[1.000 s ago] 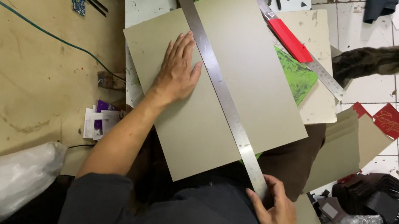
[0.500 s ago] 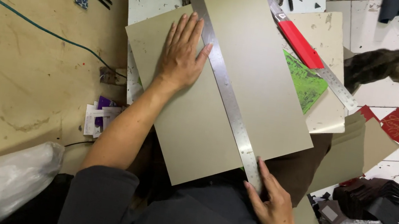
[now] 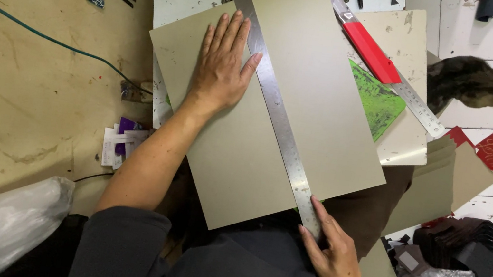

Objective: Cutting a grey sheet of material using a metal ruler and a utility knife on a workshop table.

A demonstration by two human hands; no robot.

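Lining up the ruler (image 3: 277, 107) slantwise across the grey board (image 3: 264, 108) on the lap — left hand (image 3: 221, 66) spread flat on the board by its edge, right hand (image 3: 333, 252) pinching its near end — likely needs firm pressing next, no slipping

- Grey board (image 3: 305, 95) — a large, plain, flat rectangular sheet of stiff card, dull grey-beige, unmarked. It lies turned at a slant, one short edge near the person's body, the far end reaching up toward the top of the view, and it rests over other sheets beneath it.
- Steel ruler (image 3: 277, 107) — a long, narrow metal straightedge, silvery, lying flat on the grey board. It runs diagonally along the board's length from the top of the view down to the near edge, its lower end just past that edge.
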